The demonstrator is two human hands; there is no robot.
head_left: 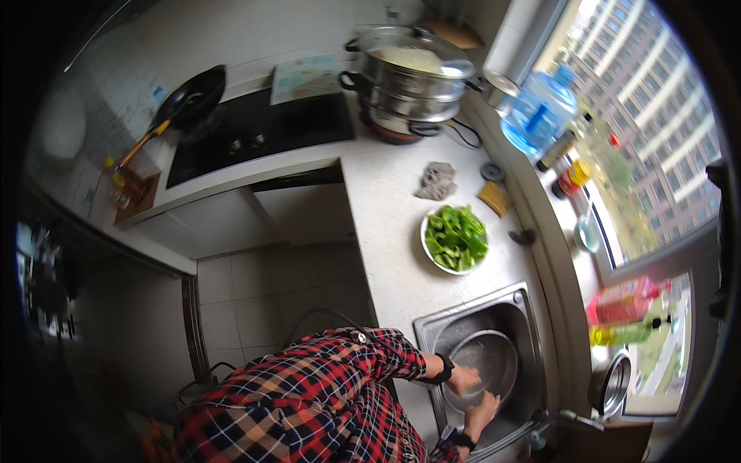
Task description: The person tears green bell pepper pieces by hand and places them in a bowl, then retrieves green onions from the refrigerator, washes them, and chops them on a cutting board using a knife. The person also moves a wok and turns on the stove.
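A round metal basin [503,356] sits inside the stainless steel sink [531,332]. My left hand [464,380], below a black wristband, reaches into the basin's left side; motion smears its fingers. At the basin's near rim is my right hand [480,415], with its fingers bent over the edge. What lies in the basin under my hands is too blurred to make out. On the counter beyond the sink stands a white bowl [426,248] full of cut green peppers [455,238].
A grey rag [437,180] and a yellow sponge [494,198] lie behind the bowl. Farther back are a steamer pot [413,96], a black cooktop [309,127] and a wok [197,96]. A faucet [575,420] is near the sink's right corner. Bottles and a water jug [544,112] line the windowsill.
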